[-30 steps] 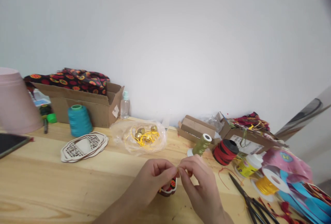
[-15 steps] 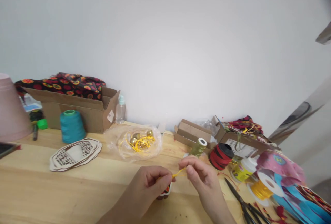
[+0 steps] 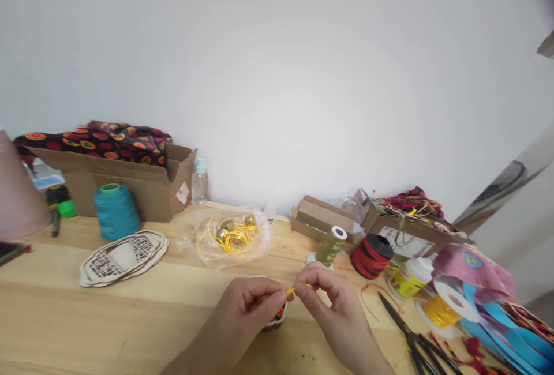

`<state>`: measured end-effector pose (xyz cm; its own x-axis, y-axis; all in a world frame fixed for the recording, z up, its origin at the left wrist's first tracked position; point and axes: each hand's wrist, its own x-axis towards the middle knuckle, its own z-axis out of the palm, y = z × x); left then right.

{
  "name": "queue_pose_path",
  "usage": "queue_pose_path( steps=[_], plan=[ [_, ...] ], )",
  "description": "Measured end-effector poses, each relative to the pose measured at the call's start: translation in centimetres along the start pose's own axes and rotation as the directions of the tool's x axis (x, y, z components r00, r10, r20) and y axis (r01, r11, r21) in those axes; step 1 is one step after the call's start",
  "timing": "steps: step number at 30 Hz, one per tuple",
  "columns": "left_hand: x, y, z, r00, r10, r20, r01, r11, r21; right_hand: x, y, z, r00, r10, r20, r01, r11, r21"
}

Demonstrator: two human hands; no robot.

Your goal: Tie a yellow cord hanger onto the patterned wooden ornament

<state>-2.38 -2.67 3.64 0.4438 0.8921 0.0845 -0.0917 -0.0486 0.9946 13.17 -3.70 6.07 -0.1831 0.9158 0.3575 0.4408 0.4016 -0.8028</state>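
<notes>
My left hand (image 3: 251, 308) and my right hand (image 3: 335, 306) meet low in the middle, above the wooden table (image 3: 86, 317). Both pinch a short yellow cord (image 3: 291, 292) between thumb and forefinger. The cord runs from the left fingertips to the right ones. Under my left hand sits a small red-patterned piece with a white rim (image 3: 277, 317), mostly hidden. Just beyond my right hand stands an olive thread spool (image 3: 331, 245).
A clear bag of gold bells and yellow cord (image 3: 229, 236), stacked wooden cut-outs (image 3: 123, 254), a teal thread cone (image 3: 113, 210) and a cardboard box of patterned cloth (image 3: 125, 176) lie left. Red cord spool (image 3: 372, 255), glue bottle (image 3: 409, 278), yellow spool (image 3: 441, 306), black scissors (image 3: 415, 337) crowd the right.
My hands drew apart, stretching the yellow cord between them, then came closer together again. The view has drifted slightly to the right.
</notes>
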Motion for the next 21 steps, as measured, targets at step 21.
queue_pose_path(
  steps=[21],
  plan=[
    [0.2, 0.8, 0.1, 0.999, -0.039, -0.021, 0.038, 0.999, -0.039, 0.3, 1.4, 1.5, 0.938, 0.337, 0.077, -0.32, 0.761, 0.565]
  ],
)
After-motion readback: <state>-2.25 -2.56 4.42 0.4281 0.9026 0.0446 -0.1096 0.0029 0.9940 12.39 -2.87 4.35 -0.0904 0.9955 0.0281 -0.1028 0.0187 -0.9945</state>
